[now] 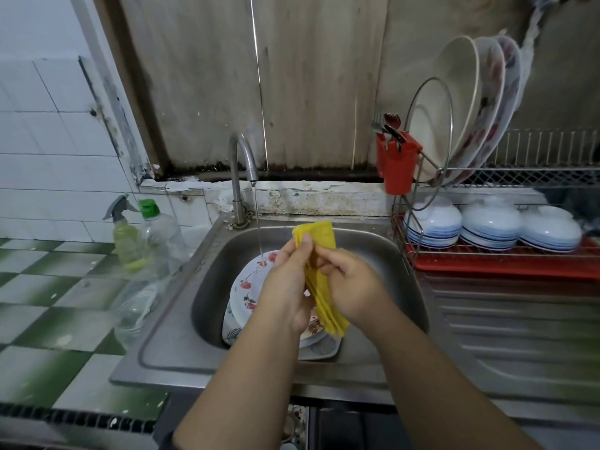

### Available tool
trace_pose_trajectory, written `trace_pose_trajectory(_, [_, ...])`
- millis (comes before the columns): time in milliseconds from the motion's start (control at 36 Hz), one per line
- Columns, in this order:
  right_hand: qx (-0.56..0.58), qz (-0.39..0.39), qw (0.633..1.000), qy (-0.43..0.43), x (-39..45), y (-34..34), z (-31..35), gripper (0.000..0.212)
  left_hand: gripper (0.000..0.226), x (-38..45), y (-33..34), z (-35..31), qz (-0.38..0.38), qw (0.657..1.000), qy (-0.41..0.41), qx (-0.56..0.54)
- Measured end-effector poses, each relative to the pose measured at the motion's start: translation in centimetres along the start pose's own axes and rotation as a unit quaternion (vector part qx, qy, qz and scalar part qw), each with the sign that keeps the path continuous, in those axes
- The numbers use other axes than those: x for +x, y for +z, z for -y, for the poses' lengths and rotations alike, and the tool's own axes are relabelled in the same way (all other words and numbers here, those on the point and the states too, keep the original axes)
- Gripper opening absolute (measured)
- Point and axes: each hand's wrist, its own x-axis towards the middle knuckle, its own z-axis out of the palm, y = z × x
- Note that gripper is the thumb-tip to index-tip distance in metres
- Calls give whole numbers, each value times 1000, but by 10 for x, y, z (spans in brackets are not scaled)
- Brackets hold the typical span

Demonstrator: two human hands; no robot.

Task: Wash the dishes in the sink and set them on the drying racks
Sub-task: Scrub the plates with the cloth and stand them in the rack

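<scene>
Over the steel sink (207, 280) both hands hold a folded yellow cloth (319, 238). My left hand (289, 280) pinches its upper part. My right hand (350, 287) grips its middle from the right side, and the lower end hangs down between my wrists. Below them lies a stack of white plates with a red flower print (246, 287), partly hidden by my arms. A thin stream of water runs from the tap (242, 164) onto the top plate. The drying rack (506, 254) stands to the right of the sink.
On the rack's lower level sit upturned white-and-blue bowls (490, 225); upright plates (470, 102) and a glass lid (428, 125) fill the upper level beside a red cutlery holder (397, 164). A spray bottle (125, 232), a green-capped bottle (159, 232) and a clear bowl (136, 313) stand left.
</scene>
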Motion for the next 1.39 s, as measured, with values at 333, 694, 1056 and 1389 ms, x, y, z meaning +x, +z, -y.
trace_pose_trajectory(333, [255, 78, 949, 169, 20, -19, -3, 55, 17, 8, -27, -34, 74, 996, 35, 36])
trace_pose_trajectory(694, [350, 60, 915, 191, 32, 13, 5, 30, 5, 28, -47, -41, -30, 915, 252, 313])
trace_pose_trajectory(1056, [401, 29, 877, 264, 49, 28, -7, 37, 6, 60, -58, -26, -35, 944, 170, 281])
trace_pose_trajectory(1389, [540, 68, 783, 301, 36, 33, -39, 65, 16, 98, -60, -4, -123, 975, 38, 180])
